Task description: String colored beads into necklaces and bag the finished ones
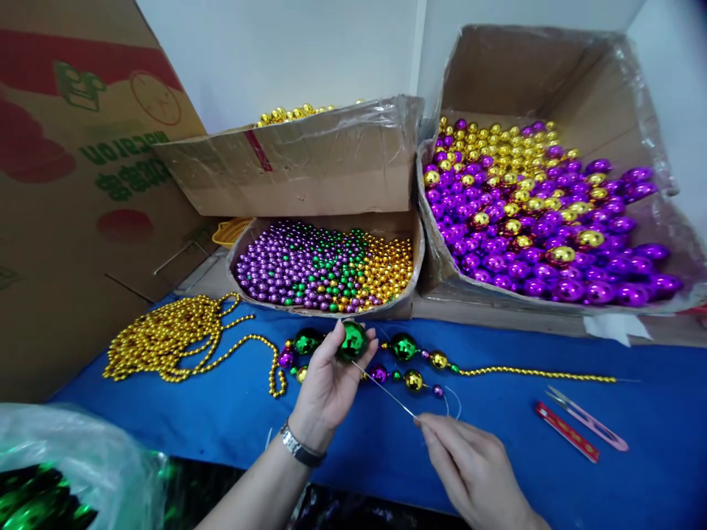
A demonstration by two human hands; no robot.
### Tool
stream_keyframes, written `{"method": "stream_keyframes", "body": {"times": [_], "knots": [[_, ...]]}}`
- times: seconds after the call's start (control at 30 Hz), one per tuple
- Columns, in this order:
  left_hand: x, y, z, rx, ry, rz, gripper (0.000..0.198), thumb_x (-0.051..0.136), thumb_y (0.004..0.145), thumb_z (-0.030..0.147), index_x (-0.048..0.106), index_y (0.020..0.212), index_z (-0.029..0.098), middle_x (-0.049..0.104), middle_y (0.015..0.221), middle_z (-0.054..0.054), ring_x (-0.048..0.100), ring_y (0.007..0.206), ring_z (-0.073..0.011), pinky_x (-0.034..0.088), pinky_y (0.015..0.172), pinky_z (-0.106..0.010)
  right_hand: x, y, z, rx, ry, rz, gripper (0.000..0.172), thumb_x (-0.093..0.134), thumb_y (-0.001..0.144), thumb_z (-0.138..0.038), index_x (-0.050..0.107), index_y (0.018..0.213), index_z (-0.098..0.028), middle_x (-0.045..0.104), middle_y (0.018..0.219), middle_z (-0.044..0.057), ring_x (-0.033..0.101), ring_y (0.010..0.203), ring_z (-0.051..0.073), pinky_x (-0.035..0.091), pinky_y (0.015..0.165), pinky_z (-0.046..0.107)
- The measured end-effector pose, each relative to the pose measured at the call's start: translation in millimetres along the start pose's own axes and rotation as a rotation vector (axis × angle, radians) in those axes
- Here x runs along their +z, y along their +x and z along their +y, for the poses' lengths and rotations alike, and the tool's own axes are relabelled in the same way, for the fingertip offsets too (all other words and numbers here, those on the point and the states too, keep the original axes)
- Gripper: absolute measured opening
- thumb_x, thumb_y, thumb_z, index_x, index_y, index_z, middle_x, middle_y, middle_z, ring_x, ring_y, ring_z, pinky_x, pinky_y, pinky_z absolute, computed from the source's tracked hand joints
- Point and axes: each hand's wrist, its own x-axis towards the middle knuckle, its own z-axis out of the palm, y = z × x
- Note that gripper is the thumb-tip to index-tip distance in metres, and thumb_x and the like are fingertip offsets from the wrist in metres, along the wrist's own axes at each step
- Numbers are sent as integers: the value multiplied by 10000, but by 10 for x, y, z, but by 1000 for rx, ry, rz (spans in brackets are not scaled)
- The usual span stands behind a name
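My left hand (331, 375) is closed around a large shiny green bead (352, 341), thumb on one side and fingers on the other. In my right hand (478, 464) a long thin needle (389, 394) is pinched, its far end meeting the underside of the green bead. Whether the tip has entered the hole I cannot tell. Behind my left hand lies a string of mixed green, purple and gold beads (413, 380), partly hidden by the hand. A thin clear thread (459, 403) loops out near its purple end bead.
A heap of gold bead strands (166, 338) lies left. Cardboard boxes hold small mixed beads (325, 265) and larger purple and gold beads (530, 221). Pink thread snips (591, 419) and a red packet (568, 433) lie right on the blue cloth (387, 456). A plastic bag (93, 442) holds green beads.
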Motion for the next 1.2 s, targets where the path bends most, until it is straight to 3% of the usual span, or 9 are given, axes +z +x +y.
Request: {"method": "stream_keyframes", "body": {"times": [0.53,0.63,0.77,1.07,1.2], "knots": [[53,-43,-80,119,-14,-10,117,644,807,219,630,914,174,644,1019,-58,615,1005,-235,515,913,-413,168,-65,11,-85,-186,57,243,415,888,-95,602,1033,-154,703,801,71,684,682,182,501,645,274],[38,-97,-148,113,65,-71,174,654,797,213,613,965,197,629,1005,-44,603,989,-215,508,896,-427,183,-26,25,-72,-181,73,237,412,892,-104,601,1028,-148,709,824,80,692,705,185,510,662,265],[7,-207,-251,66,203,-201,309,685,755,150,588,1040,219,552,1206,-66,577,978,-191,495,885,-404,189,25,60,-43,-189,93,238,408,895,-115,609,1018,-146,709,819,81,692,690,180,517,656,253],[-59,-271,-313,36,347,-326,434,724,706,125,563,1097,226,505,1294,-100,553,1047,-228,465,869,-335,217,76,65,17,-74,125,221,389,912,-140,606,940,-169,624,640,34,657,626,164,506,632,232],[-64,-272,-257,47,449,-427,466,735,705,192,571,1140,205,518,1288,-139,538,1092,-275,477,857,-338,179,109,69,5,-27,170,204,392,908,-129,590,933,-175,620,675,36,631,618,160,478,603,234]]}}
